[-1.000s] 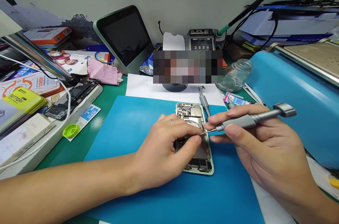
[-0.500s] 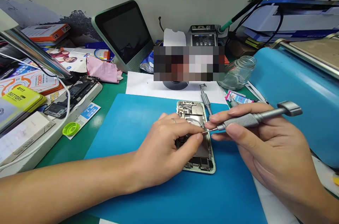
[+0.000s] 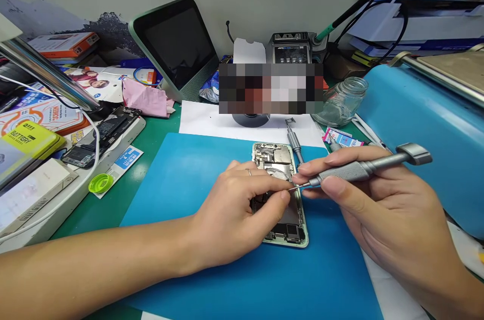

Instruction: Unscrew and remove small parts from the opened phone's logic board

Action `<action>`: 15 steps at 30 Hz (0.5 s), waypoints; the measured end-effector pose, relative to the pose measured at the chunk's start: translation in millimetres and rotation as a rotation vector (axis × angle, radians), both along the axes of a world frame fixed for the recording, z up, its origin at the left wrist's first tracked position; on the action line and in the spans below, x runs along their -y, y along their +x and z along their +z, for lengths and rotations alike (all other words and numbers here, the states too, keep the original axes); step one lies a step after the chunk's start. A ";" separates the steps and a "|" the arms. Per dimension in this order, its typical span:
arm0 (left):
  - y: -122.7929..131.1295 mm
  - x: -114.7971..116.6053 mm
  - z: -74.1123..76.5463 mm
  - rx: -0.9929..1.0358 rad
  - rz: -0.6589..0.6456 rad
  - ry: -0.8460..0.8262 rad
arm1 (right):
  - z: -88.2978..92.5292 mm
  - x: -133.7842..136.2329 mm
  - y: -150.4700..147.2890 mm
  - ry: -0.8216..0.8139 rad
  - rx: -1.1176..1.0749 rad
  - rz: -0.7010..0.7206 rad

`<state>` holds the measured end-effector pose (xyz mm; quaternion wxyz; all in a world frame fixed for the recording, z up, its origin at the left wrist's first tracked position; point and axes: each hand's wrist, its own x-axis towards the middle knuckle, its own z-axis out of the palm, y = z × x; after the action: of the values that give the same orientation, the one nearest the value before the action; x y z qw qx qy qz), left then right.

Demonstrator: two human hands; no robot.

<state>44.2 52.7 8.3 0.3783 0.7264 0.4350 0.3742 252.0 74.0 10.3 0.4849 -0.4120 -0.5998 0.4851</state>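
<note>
An opened phone point(image 3: 280, 158) with its insides bared lies on a blue mat point(image 3: 189, 179). My left hand point(image 3: 236, 214) rests over the phone's middle, thumb and forefinger pinched at the screwdriver's tip on something too small to make out. My right hand point(image 3: 378, 209) grips a grey precision screwdriver point(image 3: 359, 169), held nearly level with its tip pointing left at that pinch. A ring shows on my left hand.
A second screwdriver point(image 3: 293, 141) lies beyond the phone. A glass jar point(image 3: 342, 103), a soldering station point(image 3: 293, 50) and a green-framed screen point(image 3: 176, 50) stand at the back. Boxes, a dismantled phone point(image 3: 100, 136) and a green cap point(image 3: 100, 183) crowd the left; a blue machine point(image 3: 423, 128) fills the right.
Both hands stay at the same spot over the phone. The view has drifted slightly, and the screwdriver's handle end sits a little further right.
</note>
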 end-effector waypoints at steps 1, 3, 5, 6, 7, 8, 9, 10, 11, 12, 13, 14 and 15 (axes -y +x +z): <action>0.2 0.0 0.2 0.002 0.001 -0.005 | 0.0 -0.2 0.0 0.005 0.002 0.000; 0.6 0.1 0.6 -0.003 0.003 -0.014 | 0.1 -0.4 -0.1 0.011 0.002 -0.002; 0.6 0.6 0.8 -0.008 0.012 -0.021 | 0.1 -0.5 0.0 0.010 0.001 -0.008; 0.6 0.9 0.9 -0.008 0.021 -0.025 | 0.1 -0.6 0.1 0.011 0.004 -0.011; 0.6 1.2 0.8 -0.006 0.030 -0.030 | 0.2 -0.8 0.3 0.015 0.008 -0.012; 0.6 1.4 0.7 -0.002 0.038 -0.037 | 0.3 -1.0 0.5 0.025 0.012 -0.010; 0.7 1.5 0.5 0.006 0.045 -0.040 | 0.6 -1.1 0.7 0.037 0.020 -0.006; 0.8 1.5 0.2 0.014 0.052 -0.037 | 1.1 -1.2 1.0 0.052 0.033 -0.002; 0.9 1.4 -0.3 0.021 0.054 -0.029 | 1.7 -1.3 1.3 0.068 0.048 -0.001; 0.9 1.1 -0.8 0.028 0.054 -0.021 | 2.4 -1.2 1.5 0.082 0.065 -0.003; 1.0 0.7 -1.5 0.033 0.049 -0.013 | 3.0 -1.1 1.7 0.097 0.084 -0.004; 0.9 0.4 -2.2 0.037 0.043 -0.007 | 3.5 -0.9 1.8 0.113 0.101 -0.003; 0.8 0.0 -2.9 0.041 0.039 -0.004 | 3.8 -0.6 1.8 0.125 0.113 0.004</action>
<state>45.0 52.7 5.4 0.3811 0.7092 0.4422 0.3954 253.9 74.6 14.1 0.4742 -0.4064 -0.6562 0.4235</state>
